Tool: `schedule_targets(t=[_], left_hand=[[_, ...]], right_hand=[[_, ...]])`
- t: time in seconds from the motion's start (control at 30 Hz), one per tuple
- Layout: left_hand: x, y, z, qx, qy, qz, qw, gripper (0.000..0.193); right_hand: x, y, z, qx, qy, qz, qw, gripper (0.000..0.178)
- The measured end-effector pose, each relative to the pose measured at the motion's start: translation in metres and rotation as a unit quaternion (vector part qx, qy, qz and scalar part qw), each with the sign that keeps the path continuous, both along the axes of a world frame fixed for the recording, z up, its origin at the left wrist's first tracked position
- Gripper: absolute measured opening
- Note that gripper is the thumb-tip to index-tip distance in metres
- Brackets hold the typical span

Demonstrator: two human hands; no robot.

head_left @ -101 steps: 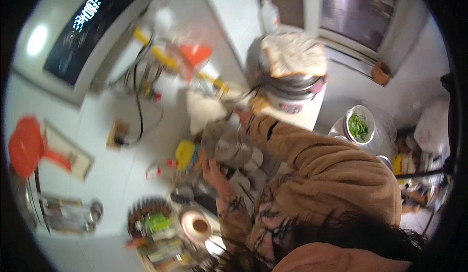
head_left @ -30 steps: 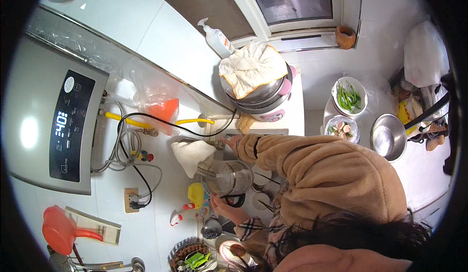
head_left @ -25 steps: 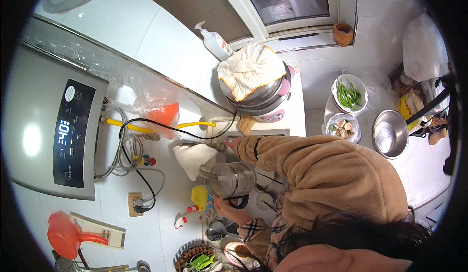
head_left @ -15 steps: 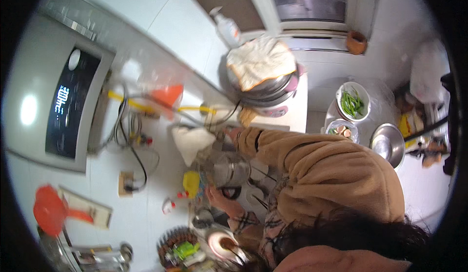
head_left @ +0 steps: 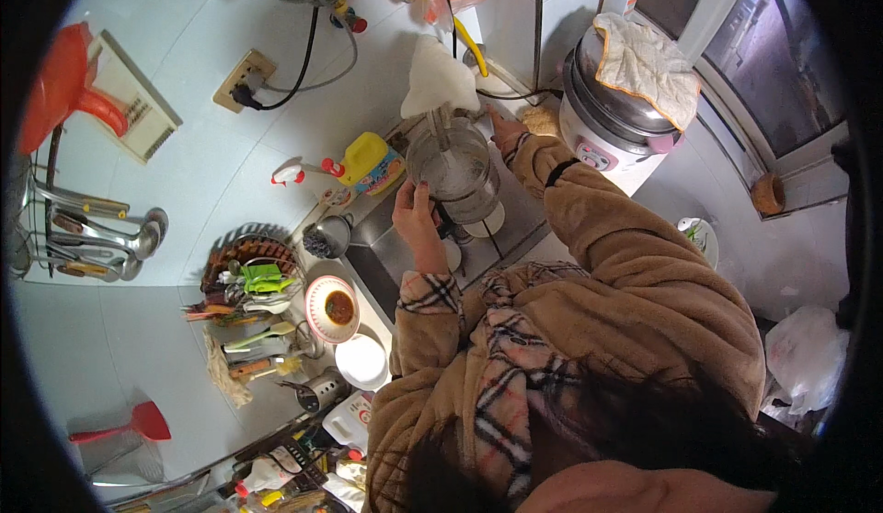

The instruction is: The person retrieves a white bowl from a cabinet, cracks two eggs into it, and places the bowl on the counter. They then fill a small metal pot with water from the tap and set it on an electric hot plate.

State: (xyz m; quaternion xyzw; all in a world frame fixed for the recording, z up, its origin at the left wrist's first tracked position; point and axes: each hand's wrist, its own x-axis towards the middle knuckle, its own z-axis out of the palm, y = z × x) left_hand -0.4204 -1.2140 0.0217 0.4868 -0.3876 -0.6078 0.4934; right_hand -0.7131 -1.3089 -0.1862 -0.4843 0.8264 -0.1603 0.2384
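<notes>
A round metal pot [head_left: 455,202] is held over the sink [head_left: 368,246], below the tap [head_left: 440,131]. Clear water seems to be in it. My left hand [head_left: 420,223] grips the near left side of the pot, with its fingers over the rim. Beside the tap, my right hand [head_left: 507,133] is closed at a silvery part that looks like the tap handle; its fingers are partly hidden. A white cloth [head_left: 440,76] hangs just behind the tap.
Right of the sink stands a rice cooker [head_left: 612,113] with a cloth [head_left: 648,71] on its lid. Along the left are a yellow bottle [head_left: 368,159], a bowl of dark sauce [head_left: 320,320], a white bowl [head_left: 361,362] and a utensil basket [head_left: 248,260]. A power socket [head_left: 244,82] is on the wall.
My view has swung left and down, so the sink side shows more fully. Both hands stay by the pot and the tap. The bowl of green vegetables is now mostly hidden.
</notes>
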Motion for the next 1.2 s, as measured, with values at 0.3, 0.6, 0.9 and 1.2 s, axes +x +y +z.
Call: schedule_targets(t=[0.3,0.6,0.9,1.2], left_hand=[[0.001,-0.004,-0.014,0.010,0.008,0.004,1.000,0.033],[0.001,-0.006,-0.021,0.003,0.003,0.003,1.000,0.031],[-0.001,-0.006,-0.016,0.018,0.012,0.007,1.000,0.033],[-0.001,-0.004,-0.017,0.025,0.012,0.009,1.000,0.034]], right_hand=[[0.007,0.005,0.014,0.033,0.081,0.029,0.996,0.091],[0.006,0.004,0.019,0.056,0.071,0.030,0.995,0.096],[0.004,0.002,0.010,0.040,0.080,0.027,0.996,0.095],[0.007,0.003,0.009,0.040,0.082,0.016,0.996,0.094]])
